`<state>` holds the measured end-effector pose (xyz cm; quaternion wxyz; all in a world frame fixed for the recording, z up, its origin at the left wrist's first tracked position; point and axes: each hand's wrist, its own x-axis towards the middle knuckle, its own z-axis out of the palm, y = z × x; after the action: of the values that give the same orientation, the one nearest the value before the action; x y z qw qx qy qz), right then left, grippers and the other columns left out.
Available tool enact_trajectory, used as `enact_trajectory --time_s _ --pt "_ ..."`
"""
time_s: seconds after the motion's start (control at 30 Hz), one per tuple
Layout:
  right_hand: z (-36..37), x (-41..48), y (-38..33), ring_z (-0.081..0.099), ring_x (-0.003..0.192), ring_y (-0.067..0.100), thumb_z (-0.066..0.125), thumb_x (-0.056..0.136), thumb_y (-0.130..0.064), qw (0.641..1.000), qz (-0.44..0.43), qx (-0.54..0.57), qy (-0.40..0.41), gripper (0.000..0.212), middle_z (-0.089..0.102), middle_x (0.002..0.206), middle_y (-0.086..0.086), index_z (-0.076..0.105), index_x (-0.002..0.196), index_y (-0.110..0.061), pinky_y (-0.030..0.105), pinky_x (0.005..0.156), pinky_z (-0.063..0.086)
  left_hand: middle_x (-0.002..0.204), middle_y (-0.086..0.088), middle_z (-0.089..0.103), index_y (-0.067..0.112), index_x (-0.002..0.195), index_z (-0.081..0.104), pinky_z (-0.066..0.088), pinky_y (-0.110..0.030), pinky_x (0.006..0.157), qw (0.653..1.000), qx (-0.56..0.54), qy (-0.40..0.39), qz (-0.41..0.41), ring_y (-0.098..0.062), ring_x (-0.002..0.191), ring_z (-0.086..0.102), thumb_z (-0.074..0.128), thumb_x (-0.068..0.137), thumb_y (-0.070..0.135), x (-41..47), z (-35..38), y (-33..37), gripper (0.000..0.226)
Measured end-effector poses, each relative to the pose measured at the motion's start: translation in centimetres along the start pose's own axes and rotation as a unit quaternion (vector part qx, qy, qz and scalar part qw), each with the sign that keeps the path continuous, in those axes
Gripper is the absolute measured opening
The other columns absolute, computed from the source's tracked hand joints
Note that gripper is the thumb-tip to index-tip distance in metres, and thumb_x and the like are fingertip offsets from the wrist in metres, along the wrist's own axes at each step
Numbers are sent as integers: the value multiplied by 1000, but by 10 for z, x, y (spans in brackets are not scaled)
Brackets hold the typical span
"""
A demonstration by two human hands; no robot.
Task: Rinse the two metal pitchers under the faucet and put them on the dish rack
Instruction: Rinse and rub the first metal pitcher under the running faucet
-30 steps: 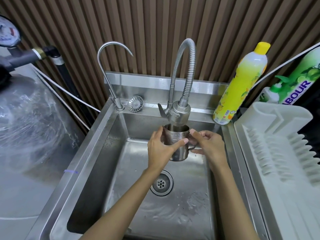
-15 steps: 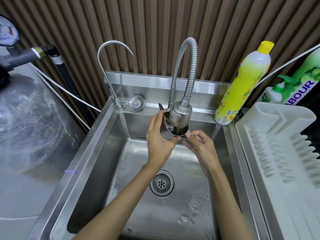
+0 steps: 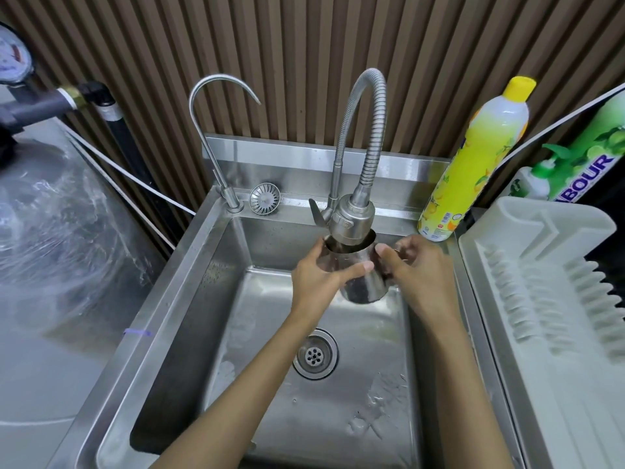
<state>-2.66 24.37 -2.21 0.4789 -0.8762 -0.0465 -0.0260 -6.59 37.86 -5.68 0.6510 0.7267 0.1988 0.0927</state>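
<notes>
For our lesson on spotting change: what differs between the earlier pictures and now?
The metal pitcher, tipped up at the faucet head half a second ago, is upright again. The left hand still grips its body; the right hand moved from its base to the handle. Dish rack and yellow bottle stayed put.

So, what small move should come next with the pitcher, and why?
Probably lower the pitcher a little and tip it to pour into the sink. It is upright with its mouth right at the faucet head, the left hand round its body, the right hand at its handle.
</notes>
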Motion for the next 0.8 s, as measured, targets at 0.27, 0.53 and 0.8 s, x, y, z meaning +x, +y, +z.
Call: enact_trajectory --time_s 0.27,0.53,0.8 --pt "7 -5 5 61 72 5 66 84 -17 975 55 211 -41 23 68 81 -4 50 68 -18 25 77 49 118 14 60 46 118 46 45 -19 96 990 -23 61 122 1 109 58 87 48 13 5 8 9 87" --pt "19 -8 11 68 81 22 62 88 -17 926 133 331 -120 15 69 76 7 56 77 -9 35 78 59 107 8 39 20 135 48 35 -8 93 976 117 129 134 -11 111 47 91 49 28 -7 -4 11 97" --pt "5 -7 5 68 68 24 69 82 -27 989 58 130 -29 24 70 69 10 54 69 -14 37 65 58 101 2 57 24 106 61 40 0 72 995 61 68 25 -1 90 59 88 55 41 -11 0 -2 60"
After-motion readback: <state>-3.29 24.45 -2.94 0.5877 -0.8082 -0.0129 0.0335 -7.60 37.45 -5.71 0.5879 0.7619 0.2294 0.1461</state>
